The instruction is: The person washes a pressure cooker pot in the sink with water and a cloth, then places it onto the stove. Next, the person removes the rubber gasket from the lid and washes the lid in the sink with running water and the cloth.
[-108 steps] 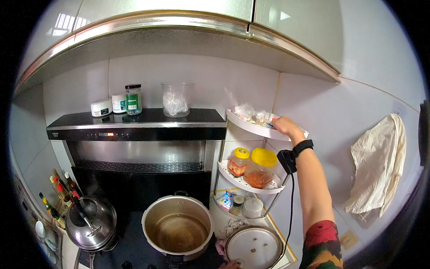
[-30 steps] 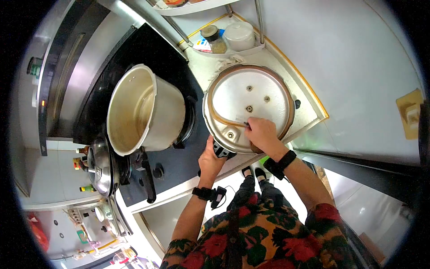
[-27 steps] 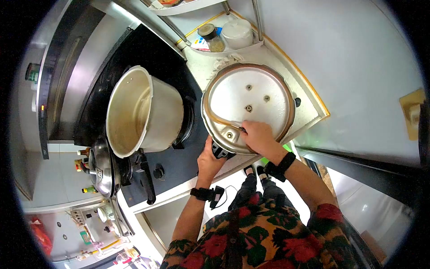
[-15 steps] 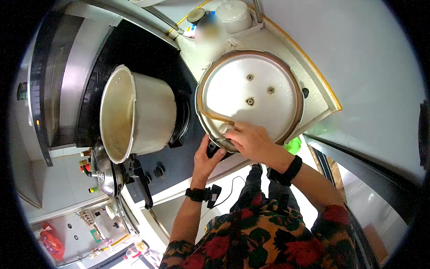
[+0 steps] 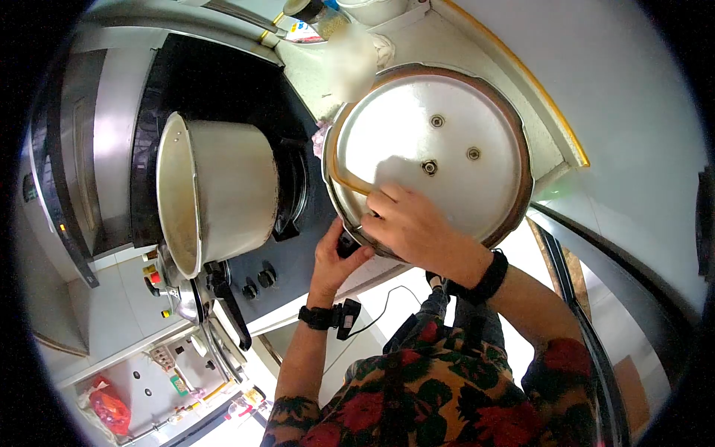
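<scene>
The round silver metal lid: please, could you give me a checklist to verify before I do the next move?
1. Inner side of the round silver metal lid faces up: ok, small metal fittings show.
2. Left hand at the lid's short black handle: ok.
3. Yellow-brown ring lying along the rim all round: not ok, one section bends inward.
4. Rim beneath the right hand: cannot tell, covered.
5. Tall silver metal pot uncovered: ok.

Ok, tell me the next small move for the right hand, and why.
Probably have the right hand press the brown ring outward toward the edge of the lid. Part of the ring curves inward, away from that edge, and runs to the right hand; the left hand is at the lid's near edge, perhaps able to steady it.
</scene>
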A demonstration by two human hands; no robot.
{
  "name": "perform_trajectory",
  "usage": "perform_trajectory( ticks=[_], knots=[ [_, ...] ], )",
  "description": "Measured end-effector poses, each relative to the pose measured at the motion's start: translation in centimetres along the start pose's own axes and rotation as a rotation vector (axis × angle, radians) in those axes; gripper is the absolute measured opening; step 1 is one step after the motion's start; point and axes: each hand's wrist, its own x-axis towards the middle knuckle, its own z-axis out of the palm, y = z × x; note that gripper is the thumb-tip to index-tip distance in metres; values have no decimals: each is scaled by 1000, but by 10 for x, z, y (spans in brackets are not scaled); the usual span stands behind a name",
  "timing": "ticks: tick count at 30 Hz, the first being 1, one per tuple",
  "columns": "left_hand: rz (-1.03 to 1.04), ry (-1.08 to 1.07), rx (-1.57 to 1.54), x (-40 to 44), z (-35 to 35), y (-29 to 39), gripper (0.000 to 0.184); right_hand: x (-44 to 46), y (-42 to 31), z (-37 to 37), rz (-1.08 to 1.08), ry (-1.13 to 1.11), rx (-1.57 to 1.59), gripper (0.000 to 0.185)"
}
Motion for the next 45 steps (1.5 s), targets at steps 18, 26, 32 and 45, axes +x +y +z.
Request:
perform_trajectory(
  ticks=[18,26,32,45],
  knots=[
    [-59,-79,452,4,-1,4,65,25,14,-19,-506,-327,-381,6],
    [62,-5,605,2,5,-2,57,35,21,-17,-570,-496,-338,8],
    [50,19,591,1,7,7,54,37,21,-4,-65,-618,17,13],
    [146,17,676,3,6,3,50,38,30,-1,-625,-486,-217,9]
  ],
)
